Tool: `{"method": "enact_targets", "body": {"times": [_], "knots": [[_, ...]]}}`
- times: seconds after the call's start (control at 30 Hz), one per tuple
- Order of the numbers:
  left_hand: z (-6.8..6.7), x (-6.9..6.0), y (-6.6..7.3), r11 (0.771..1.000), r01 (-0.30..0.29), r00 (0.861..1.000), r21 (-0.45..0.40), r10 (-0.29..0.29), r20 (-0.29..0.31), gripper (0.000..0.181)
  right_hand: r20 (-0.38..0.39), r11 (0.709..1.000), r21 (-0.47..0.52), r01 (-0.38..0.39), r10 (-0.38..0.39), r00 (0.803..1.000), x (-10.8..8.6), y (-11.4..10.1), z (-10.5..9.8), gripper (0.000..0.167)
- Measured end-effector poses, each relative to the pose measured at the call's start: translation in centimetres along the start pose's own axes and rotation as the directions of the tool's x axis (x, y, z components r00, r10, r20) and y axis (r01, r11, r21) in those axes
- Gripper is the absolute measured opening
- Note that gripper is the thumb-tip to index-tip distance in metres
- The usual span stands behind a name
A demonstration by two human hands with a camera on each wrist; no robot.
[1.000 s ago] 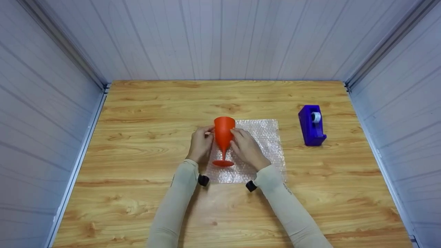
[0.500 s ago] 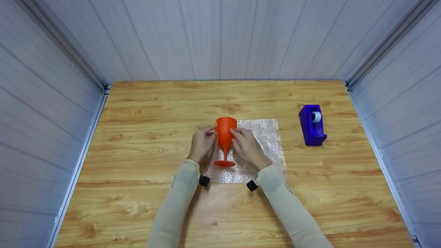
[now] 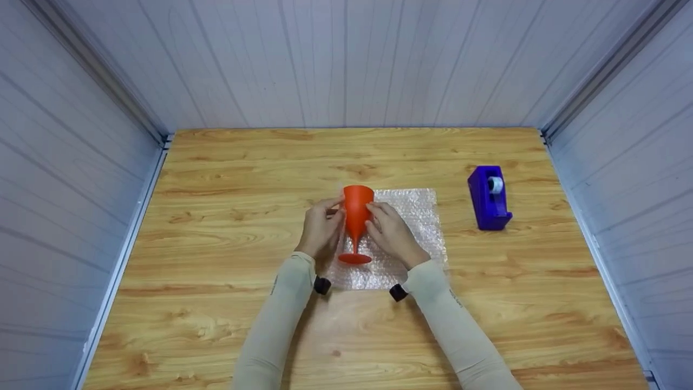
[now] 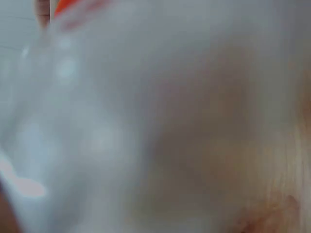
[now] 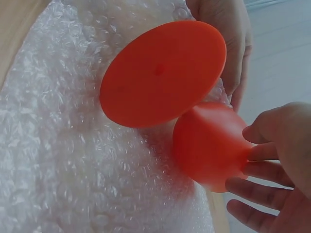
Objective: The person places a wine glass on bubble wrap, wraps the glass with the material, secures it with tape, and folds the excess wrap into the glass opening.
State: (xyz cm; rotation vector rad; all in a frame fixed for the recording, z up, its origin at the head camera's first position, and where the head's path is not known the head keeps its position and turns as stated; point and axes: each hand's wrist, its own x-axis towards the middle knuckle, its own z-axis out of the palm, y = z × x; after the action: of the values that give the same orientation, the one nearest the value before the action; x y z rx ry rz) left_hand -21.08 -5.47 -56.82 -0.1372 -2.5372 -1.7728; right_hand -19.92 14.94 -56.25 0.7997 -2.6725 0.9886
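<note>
A red plastic goblet (image 3: 358, 208) lies on its side on a sheet of bubble wrap (image 3: 417, 216), its rim away from me and its round foot (image 5: 163, 73) towards me. My left hand (image 3: 320, 227) is at the goblet's left side and holds the lifted left edge of the wrap up against the bowl. Wrap covers most of the left wrist view, so the grip there is blurred. My right hand (image 3: 392, 233) rests its fingertips on the right side of the bowl, its fingers loosely extended, as the right wrist view shows.
A purple tape dispenser (image 3: 490, 197) with a roll of clear tape stands to the right on the wooden table (image 3: 227, 303). Pale panel walls (image 3: 346, 65) enclose the table at the back and on both sides.
The goblet has shifted slightly to the right across the wrap. Both hands have moved a little to the right with it, the left hand bringing the wrap's left edge along.
</note>
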Motion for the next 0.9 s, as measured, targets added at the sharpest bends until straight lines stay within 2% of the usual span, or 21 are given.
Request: {"method": "enact_targets", "body": {"times": [0.33,0.5,0.67,0.9], "knots": [[0.01,-0.06,0.37,1.0,0.01,1.0,0.029,-0.01,0.029,0.038,0.034,0.998,0.059,-0.026,0.024,0.999,-0.2,0.05,0.03,0.042],[-0.32,0.12,0.71,0.996,-0.009,0.996,0.085,0.001,0.09,0.042,0.037,0.998,0.042,-0.036,0.035,0.999,-0.2,0.08,-0.18,0.042],[-0.66,0.27,0.97,0.991,-0.025,0.987,0.133,0.003,0.163,0.046,0.027,0.999,0.033,-0.02,0.019,0.999,-0.26,0.23,-0.36,0.041],[-0.64,0.38,0.92,0.986,-0.052,0.983,0.161,0.022,0.182,0.048,0.036,0.999,0.025,-0.041,0.04,0.999,-0.33,0.25,-0.56,0.039]]}}
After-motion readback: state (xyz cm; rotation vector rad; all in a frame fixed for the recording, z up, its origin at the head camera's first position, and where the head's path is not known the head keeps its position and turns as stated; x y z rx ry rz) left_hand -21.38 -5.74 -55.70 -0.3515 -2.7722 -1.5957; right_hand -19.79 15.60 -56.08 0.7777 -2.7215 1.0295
